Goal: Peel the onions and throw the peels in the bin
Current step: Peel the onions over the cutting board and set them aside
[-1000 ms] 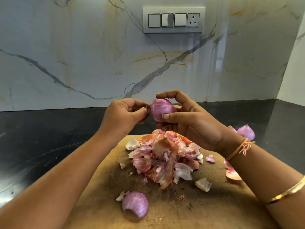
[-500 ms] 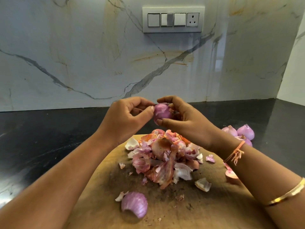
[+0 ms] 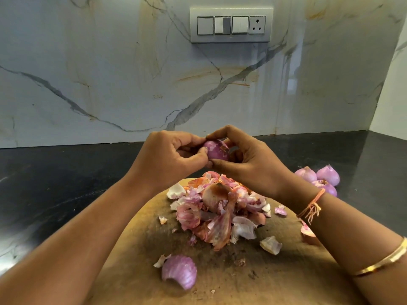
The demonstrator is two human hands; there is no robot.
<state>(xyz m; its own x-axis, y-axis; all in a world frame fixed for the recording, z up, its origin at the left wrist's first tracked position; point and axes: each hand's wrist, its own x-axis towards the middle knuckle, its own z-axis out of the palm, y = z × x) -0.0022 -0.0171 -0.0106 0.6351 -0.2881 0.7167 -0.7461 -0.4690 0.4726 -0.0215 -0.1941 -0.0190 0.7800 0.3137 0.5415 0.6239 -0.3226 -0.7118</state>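
One curled purple peel (image 3: 179, 275) lies nearest on the wooden board (image 3: 275, 282), a heap of peels (image 3: 218, 212) beyond it. Above the heap both hands meet on the onion (image 3: 214, 151): the left hand (image 3: 167, 157) pinches its left end, the right hand (image 3: 248, 159) curls round its right side and hides much of it, so its long axis only seems to run side to side, a torn skin flap sticking up. Farther right, peeled onions (image 3: 317, 179) cluster on the black counter (image 3: 66, 183), partly behind the right wrist, before the marble wall (image 3: 110, 73).
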